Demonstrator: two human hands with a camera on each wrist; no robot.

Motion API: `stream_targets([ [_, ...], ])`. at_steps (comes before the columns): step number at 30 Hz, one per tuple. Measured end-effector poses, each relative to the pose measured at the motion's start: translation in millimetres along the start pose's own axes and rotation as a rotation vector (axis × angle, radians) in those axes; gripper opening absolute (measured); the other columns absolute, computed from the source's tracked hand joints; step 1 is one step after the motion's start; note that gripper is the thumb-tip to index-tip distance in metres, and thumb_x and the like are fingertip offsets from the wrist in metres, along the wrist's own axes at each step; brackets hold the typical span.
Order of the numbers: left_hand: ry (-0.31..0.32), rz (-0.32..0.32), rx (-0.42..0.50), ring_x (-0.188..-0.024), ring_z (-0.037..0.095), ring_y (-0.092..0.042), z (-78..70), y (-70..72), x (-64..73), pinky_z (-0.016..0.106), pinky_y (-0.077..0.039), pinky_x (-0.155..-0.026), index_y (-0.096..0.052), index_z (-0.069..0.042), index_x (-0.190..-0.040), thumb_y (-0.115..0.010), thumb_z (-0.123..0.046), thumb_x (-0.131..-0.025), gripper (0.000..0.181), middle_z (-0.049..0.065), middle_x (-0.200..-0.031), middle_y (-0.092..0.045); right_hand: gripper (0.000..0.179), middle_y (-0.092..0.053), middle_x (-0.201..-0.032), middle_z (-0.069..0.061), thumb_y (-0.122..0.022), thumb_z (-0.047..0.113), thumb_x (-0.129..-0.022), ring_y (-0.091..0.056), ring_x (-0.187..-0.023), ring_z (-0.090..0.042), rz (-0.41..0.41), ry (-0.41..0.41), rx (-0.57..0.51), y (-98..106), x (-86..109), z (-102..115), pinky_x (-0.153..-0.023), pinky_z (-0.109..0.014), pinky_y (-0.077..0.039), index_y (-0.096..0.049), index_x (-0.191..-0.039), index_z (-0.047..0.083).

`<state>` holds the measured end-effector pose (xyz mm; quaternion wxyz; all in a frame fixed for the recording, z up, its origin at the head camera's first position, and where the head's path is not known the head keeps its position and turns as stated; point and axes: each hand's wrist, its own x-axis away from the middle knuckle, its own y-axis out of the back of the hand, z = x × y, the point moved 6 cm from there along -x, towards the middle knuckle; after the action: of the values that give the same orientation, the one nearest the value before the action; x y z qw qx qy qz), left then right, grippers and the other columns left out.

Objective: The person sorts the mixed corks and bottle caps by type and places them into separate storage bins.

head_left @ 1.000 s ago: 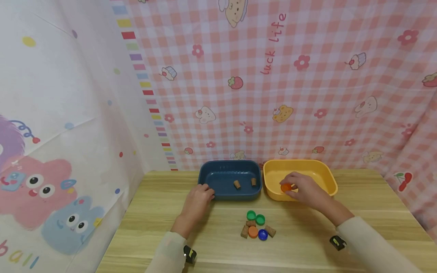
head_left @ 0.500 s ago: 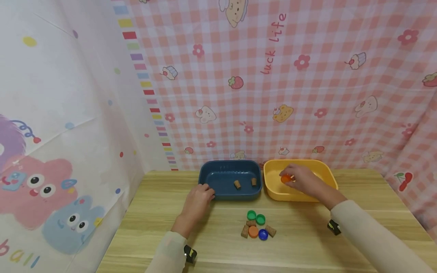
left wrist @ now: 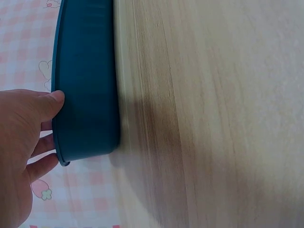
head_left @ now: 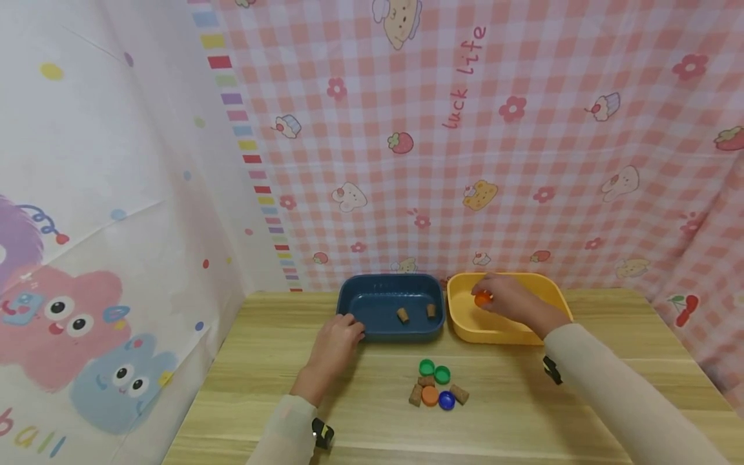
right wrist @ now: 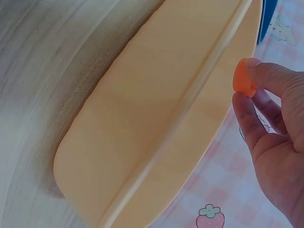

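Observation:
Over the yellow tray [head_left: 482, 336], my right hand [head_left: 510, 299] pinches an orange bottle cap [right wrist: 244, 78] between thumb and fingertips. My left hand [head_left: 334, 345] grips the near left corner of the dark blue tray [left wrist: 88, 85], thumb on the outer wall and fingers over the rim. Two corks [head_left: 403, 315] lie inside that blue tray. On the table in front sit two green caps [head_left: 442, 374], an orange cap [head_left: 430, 396], a blue cap [head_left: 446, 400] and several corks [head_left: 459, 394], close together. The right hand and forearm hide part of the yellow tray's inside.
The two trays stand side by side at the back of the wooden table [head_left: 360, 426]. Behind them hangs a pink checked cloth [head_left: 430, 168], and a white printed cloth [head_left: 145, 213] hangs at the left. Each wrist wears a small black device [head_left: 322, 434].
My right hand has moved slightly back and left over the yellow tray, with the orange bottle cap still pinched. The left hand has stayed on the blue tray's rim.

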<state>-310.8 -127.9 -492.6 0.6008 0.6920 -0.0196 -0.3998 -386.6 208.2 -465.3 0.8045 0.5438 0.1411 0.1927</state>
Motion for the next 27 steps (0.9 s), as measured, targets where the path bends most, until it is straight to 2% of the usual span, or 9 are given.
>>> stream_targets([
  [5,-0.005,0.005,-0.015,-0.068,0.021,-0.059,0.0,-0.2,0.5,0.034,-0.053,-0.066,-0.075,-0.011,-0.083,-0.084,-0.012,-0.086,0.009,0.003,-0.076,-0.062,0.028,-0.070,-0.114,-0.014,-0.079,0.002,-0.089,-0.064,-0.099,-0.028,0.025,-0.023,-0.022,-7.5,-8.2,-5.2,-0.095,-0.047,-0.057,-0.074,-0.117,0.000],
  [14,-0.009,-0.011,-0.007,-0.067,0.022,-0.058,0.3,-1.5,1.4,0.034,-0.052,-0.065,-0.075,-0.011,-0.082,-0.083,-0.011,-0.087,0.009,0.003,-0.075,-0.060,0.025,-0.073,-0.109,-0.015,-0.078,0.000,-0.089,-0.066,-0.096,-0.029,0.029,0.024,-0.006,-12.0,-14.9,-7.7,-0.094,-0.048,-0.057,-0.074,-0.113,-0.003],
  [27,-0.009,-0.012,-0.026,-0.068,0.022,-0.059,1.3,-3.4,1.6,0.034,-0.053,-0.065,-0.075,-0.011,-0.083,-0.083,-0.013,-0.087,0.009,0.002,-0.076,-0.061,0.025,-0.074,-0.107,-0.013,-0.078,-0.001,-0.088,-0.066,-0.092,-0.025,0.042,0.016,-0.025,-15.4,-21.0,-13.5,-0.092,-0.047,-0.058,-0.074,-0.113,-0.002],
])
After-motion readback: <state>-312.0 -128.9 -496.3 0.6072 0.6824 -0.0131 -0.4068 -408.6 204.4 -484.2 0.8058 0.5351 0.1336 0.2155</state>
